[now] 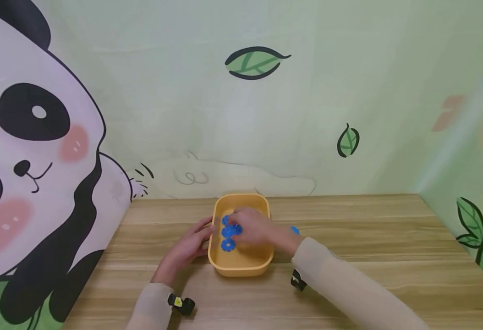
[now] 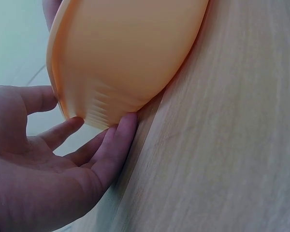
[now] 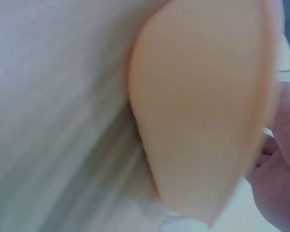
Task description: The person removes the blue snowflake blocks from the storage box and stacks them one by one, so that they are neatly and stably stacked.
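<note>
In the head view a yellow-orange plastic tub stands on the table. Several small blue notched discs, one with a visible centre hole, lie along its left side. My left hand touches the tub's left outer wall; the left wrist view shows its thumb at the rim and its fingers resting, loosely extended, on the ribbed side. My right hand reaches over the right rim into the tub, fingertips bent down among the blue discs. Whether they pinch one is hidden; in the right wrist view the wall covers the fingertips.
Another blue disc lies on the wooden table right of the tub, partly behind the right forearm. A cloth backdrop with a panda and leaves rises behind the table's far edge, close to the tub. Black wrist cameras hang at both sleeves.
</note>
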The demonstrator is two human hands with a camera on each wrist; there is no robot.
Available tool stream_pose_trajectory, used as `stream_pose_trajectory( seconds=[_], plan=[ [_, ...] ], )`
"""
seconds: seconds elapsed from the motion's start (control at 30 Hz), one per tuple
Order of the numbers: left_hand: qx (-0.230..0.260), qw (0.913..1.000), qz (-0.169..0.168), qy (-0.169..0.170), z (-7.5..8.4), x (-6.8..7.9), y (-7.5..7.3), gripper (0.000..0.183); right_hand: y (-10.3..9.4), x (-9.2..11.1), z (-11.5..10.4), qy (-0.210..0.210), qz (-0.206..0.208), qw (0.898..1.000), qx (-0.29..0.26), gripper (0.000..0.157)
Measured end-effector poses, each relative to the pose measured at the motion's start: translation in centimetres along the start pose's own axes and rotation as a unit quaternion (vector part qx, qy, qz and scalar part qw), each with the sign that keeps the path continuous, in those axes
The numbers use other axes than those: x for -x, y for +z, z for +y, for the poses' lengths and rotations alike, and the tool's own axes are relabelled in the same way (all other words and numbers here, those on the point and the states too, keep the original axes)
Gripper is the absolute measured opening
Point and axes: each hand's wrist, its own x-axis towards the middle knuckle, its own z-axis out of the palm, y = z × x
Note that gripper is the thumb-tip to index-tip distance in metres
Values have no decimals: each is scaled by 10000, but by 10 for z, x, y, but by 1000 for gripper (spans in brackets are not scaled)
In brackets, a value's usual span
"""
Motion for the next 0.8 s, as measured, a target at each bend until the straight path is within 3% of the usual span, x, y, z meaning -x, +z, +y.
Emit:
stream_pose_trajectory(
  seconds=[0.13, 0.37, 0.63, 0.8],
  plan=[
    [-13, 10000, 2, 14, 0, 0, 1, 54, -21, 20, 4, -25, 198, 9992, -341, 34],
    [-57, 10000, 32, -18, 1, 0, 3, 54, -48, 63, 25, 316, 411, 9966, -636, 34],
    [-70, 9999, 71, -42, 1, 1, 1, 54, -63, 93, 55, 843, 614, 9923, -674, 32],
    [-52, 10000, 59, -6, 1, 2, 1, 54, -61, 105, 69, 1010, 566, 9913, -632, 31]
  ],
)
